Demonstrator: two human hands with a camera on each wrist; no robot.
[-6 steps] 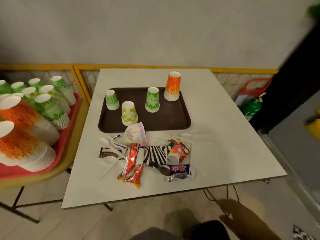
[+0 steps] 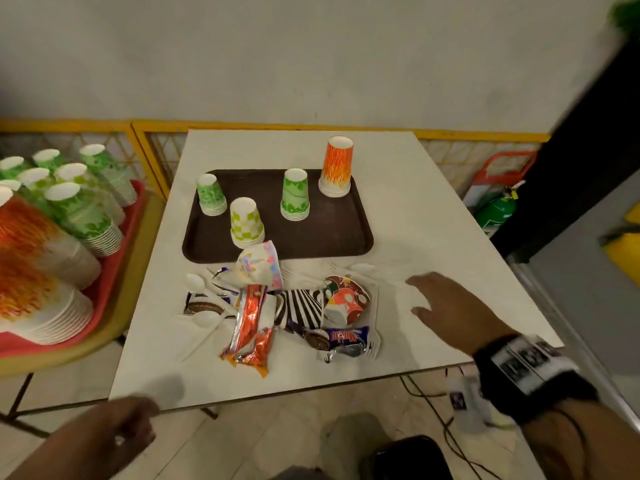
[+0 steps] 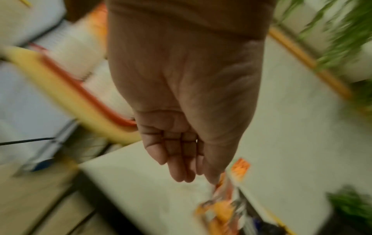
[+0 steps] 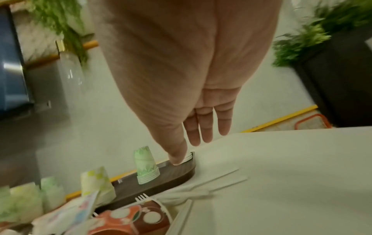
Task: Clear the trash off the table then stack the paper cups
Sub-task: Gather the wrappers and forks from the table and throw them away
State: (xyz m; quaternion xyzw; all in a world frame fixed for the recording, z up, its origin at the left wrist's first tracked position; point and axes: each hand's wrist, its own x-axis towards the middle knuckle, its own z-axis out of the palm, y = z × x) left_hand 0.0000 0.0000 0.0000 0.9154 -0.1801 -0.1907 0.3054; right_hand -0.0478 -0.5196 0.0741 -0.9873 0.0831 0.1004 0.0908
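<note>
Trash lies in a heap at the table's front: an orange wrapper (image 2: 251, 327), a zebra-striped cup (image 2: 301, 306), a crushed red cup (image 2: 346, 299), a pastel cup (image 2: 259, 266), a blue wrapper (image 2: 346, 339), white spoons (image 2: 201, 285) and forks (image 2: 374, 268). Behind it a brown tray (image 2: 332, 237) carries upturned cup stacks, one orange (image 2: 336, 167), two green (image 2: 295, 195) and one checked (image 2: 246, 221). My right hand (image 2: 414, 296) hovers with fingers spread just right of the red cup (image 4: 128, 221). By the table's front left corner my left hand (image 2: 138, 424) hangs relaxed, holding nothing.
A red tray (image 2: 114, 271) on a yellow stand to the left is crowded with tall cup stacks (image 2: 79, 209). A yellow rail (image 2: 311, 127) runs behind the table. A green extinguisher (image 2: 497, 209) stands at the right. Cables (image 2: 426, 393) trail under the front edge.
My right hand has risen from below the table's front edge to over its right side. My left hand has come into view at the lower left.
</note>
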